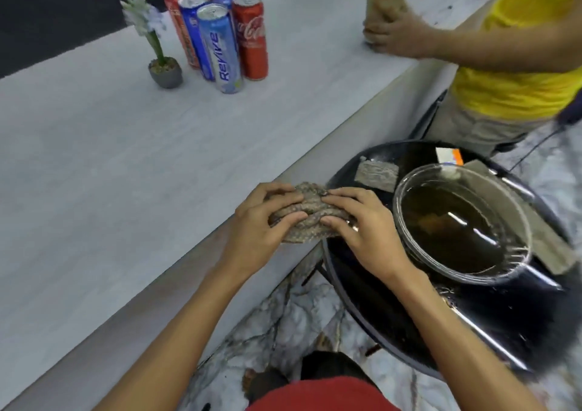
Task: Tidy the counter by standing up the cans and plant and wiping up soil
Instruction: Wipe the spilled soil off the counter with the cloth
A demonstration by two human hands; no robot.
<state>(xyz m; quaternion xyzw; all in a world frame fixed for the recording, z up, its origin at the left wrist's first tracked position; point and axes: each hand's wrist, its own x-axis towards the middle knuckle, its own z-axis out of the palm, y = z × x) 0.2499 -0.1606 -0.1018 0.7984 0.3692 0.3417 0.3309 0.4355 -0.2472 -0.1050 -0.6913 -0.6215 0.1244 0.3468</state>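
Gripping a bunched cloth (310, 214) at the counter (94, 165) edge: left hand (263, 221) and right hand (362, 225) both curl round it; cans (220, 39) and plant (159, 48) upright far across the counter.

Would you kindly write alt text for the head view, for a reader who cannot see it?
The left hand and right hand grip a bunched cloth at the counter edge, beside a glass bowl of brown liquid. Six cans and a potted plant stand upright farther back.
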